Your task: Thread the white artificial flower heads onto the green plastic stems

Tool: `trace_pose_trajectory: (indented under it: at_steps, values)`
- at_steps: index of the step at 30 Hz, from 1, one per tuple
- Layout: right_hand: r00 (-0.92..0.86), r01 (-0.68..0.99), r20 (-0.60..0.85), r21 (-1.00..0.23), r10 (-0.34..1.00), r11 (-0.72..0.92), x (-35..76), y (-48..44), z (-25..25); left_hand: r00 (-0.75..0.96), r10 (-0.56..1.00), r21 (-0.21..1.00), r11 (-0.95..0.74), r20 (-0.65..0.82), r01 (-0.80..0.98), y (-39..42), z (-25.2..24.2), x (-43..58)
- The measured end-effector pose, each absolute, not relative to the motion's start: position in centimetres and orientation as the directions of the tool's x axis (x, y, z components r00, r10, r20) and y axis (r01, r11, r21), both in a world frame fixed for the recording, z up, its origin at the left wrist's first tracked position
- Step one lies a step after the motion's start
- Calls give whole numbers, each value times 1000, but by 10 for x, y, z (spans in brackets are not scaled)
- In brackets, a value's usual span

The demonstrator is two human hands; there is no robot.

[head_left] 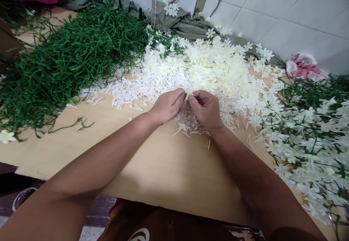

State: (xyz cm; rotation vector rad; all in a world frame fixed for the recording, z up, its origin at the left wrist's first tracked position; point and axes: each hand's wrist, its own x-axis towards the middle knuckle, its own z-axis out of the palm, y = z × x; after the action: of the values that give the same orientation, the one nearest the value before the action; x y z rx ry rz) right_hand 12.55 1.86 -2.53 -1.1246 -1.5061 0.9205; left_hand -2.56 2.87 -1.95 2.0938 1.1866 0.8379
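- Left hand (167, 105) and right hand (205, 108) close together, pinching one small flower (190, 95) between fingertips.
- White flower pile (207, 70) at 12 o'clock, touching both.

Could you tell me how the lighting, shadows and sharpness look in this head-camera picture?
Head view: soft, even light, with only faint shadows under the forearms on the tan board; the left hand and right hand are sharp; the white flower pile is bright and loses detail; wide-lens bending shows in the wall tiles and at the edges; the green stem heap is crisp.
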Motion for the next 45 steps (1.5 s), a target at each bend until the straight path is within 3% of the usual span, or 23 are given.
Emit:
trace_pose_trajectory:
  at_steps: [8,22,32,45]
  values:
    - [-254,184,198,-951,947,248,134,22,-18,442,873,697,-448,206,560,30,-8,-29]
    - [-213,189,146,-964,966,188,133,21,-22,494,859,589,-469,131,659,27,-6,-29]
    - [-243,172,87,-976,966,131,135,25,-20,506,850,809,-396,145,434,35,-19,-32]
    - [-297,132,7,-990,955,49,138,26,-18,553,822,827,-400,134,395,33,-19,-31]
